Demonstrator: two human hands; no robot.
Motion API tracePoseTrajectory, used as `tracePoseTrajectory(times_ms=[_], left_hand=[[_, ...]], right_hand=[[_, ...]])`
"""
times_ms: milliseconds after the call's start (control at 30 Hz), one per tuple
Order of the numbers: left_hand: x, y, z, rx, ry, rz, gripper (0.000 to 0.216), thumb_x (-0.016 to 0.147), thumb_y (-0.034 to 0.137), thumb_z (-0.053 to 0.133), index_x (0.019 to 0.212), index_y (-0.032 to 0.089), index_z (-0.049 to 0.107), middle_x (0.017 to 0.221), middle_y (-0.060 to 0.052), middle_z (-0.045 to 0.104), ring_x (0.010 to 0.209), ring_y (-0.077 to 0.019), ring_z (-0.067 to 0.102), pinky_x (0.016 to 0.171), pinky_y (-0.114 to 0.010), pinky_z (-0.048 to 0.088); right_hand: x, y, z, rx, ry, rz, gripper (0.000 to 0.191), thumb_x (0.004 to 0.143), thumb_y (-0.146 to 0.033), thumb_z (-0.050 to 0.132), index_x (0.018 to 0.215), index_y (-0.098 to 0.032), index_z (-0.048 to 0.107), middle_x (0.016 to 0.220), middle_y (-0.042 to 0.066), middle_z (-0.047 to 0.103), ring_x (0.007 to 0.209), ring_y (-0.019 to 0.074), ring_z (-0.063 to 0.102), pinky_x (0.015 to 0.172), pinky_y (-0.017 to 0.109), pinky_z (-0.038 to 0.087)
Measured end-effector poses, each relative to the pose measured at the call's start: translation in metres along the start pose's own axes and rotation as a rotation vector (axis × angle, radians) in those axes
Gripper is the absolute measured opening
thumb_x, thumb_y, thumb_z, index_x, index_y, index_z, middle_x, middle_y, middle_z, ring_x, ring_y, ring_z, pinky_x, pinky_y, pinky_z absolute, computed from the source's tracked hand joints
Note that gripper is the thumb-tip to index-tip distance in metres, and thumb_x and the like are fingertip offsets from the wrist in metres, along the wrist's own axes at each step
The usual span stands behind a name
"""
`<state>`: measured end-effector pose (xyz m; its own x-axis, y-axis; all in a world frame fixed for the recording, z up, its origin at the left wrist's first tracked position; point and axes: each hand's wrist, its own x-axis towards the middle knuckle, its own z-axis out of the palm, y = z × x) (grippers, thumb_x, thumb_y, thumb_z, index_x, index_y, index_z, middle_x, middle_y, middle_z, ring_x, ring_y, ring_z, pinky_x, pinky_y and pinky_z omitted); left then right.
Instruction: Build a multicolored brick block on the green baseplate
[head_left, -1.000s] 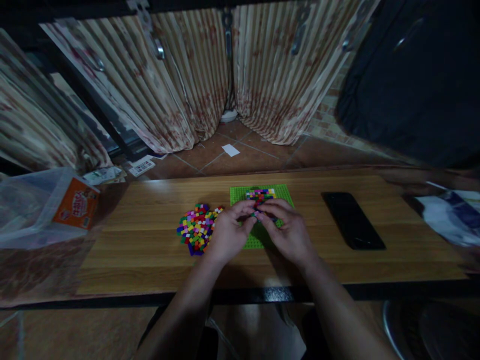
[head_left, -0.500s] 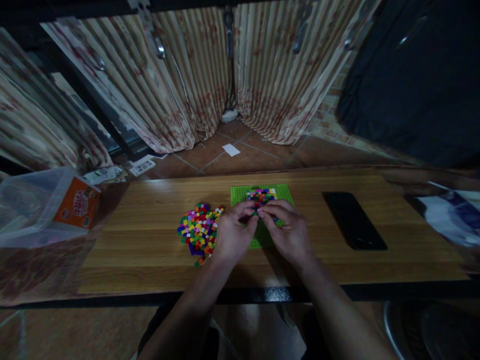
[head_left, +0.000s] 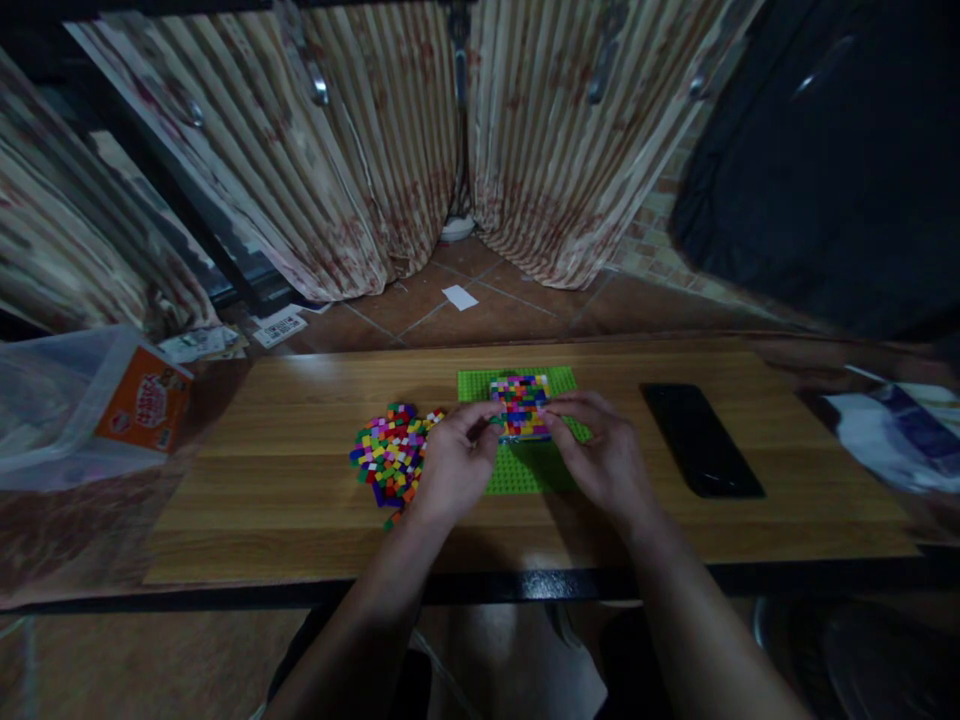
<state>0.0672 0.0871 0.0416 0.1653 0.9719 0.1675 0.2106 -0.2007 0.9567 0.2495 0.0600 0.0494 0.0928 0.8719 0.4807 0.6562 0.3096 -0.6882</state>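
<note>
Since the earlier frame the two hands have drawn apart, baring more of the multicoloured block patch (head_left: 520, 405) on the green baseplate (head_left: 525, 470) at mid-desk. The left hand (head_left: 450, 468) pinches the patch's left edge with bent fingers; the right hand (head_left: 604, 462) curls its fingers at the right edge. A loose pile of coloured blocks (head_left: 390, 455) lies just left. A black phone (head_left: 701, 440) rests to the right on the desk (head_left: 285, 480). Far left, a clear plastic bin (head_left: 52, 410) carries an orange label, its writing unreadable.

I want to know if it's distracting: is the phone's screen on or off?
Off. The phone lies flat on the table, right of the green baseplate, its face uniformly black with no glow.
</note>
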Motion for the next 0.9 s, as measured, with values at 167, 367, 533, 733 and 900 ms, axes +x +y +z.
tracePoseTrajectory(times_ms=[167,367,533,733,900], left_hand=[[0.000,0.003,-0.002,0.112,-0.006,0.043,0.024,0.085,0.017,0.059,0.105,0.019,0.073,0.098,-0.006,0.072,0.090,-0.0187,0.070,0.084,-0.030,0.055],[-0.001,0.008,-0.002,0.194,-0.013,0.073,0.026,0.086,0.014,0.056,0.105,0.019,0.073,0.101,-0.007,0.072,0.094,-0.0189,0.069,0.086,-0.030,0.055],[0.000,0.008,-0.002,0.211,-0.015,0.084,0.025,0.086,0.014,0.055,0.103,0.020,0.073,0.101,-0.006,0.072,0.094,-0.0186,0.069,0.087,-0.030,0.055],[-0.001,0.011,-0.003,0.255,-0.039,0.096,0.026,0.085,0.011,0.056,0.103,0.019,0.073,0.101,-0.006,0.072,0.093,-0.0182,0.068,0.087,-0.030,0.053],[-0.004,0.017,-0.001,0.309,-0.125,0.129,0.028,0.082,0.007,0.057,0.101,0.020,0.073,0.089,-0.003,0.069,0.072,-0.0137,0.063,0.070,-0.026,0.050]], right_hand=[[-0.001,0.005,0.000,-0.064,-0.055,-0.025,0.013,0.088,-0.031,0.061,0.088,-0.024,0.072,0.097,0.007,0.069,0.094,0.0230,0.065,0.090,0.042,0.052],[-0.001,0.005,0.004,-0.108,-0.044,-0.008,0.011,0.087,-0.026,0.060,0.085,-0.023,0.071,0.097,0.007,0.067,0.094,0.0228,0.065,0.090,0.040,0.052],[0.001,0.003,0.011,-0.116,0.002,0.022,0.013,0.085,-0.023,0.058,0.083,-0.023,0.071,0.098,0.007,0.067,0.095,0.0229,0.065,0.090,0.040,0.052],[0.000,0.001,0.014,-0.088,0.017,0.067,0.012,0.083,-0.023,0.060,0.083,-0.023,0.072,0.100,0.007,0.067,0.097,0.0235,0.065,0.091,0.040,0.051],[-0.001,0.000,0.013,-0.066,0.018,0.085,0.012,0.083,-0.025,0.061,0.084,-0.022,0.073,0.102,0.007,0.066,0.099,0.0234,0.064,0.092,0.040,0.051]])
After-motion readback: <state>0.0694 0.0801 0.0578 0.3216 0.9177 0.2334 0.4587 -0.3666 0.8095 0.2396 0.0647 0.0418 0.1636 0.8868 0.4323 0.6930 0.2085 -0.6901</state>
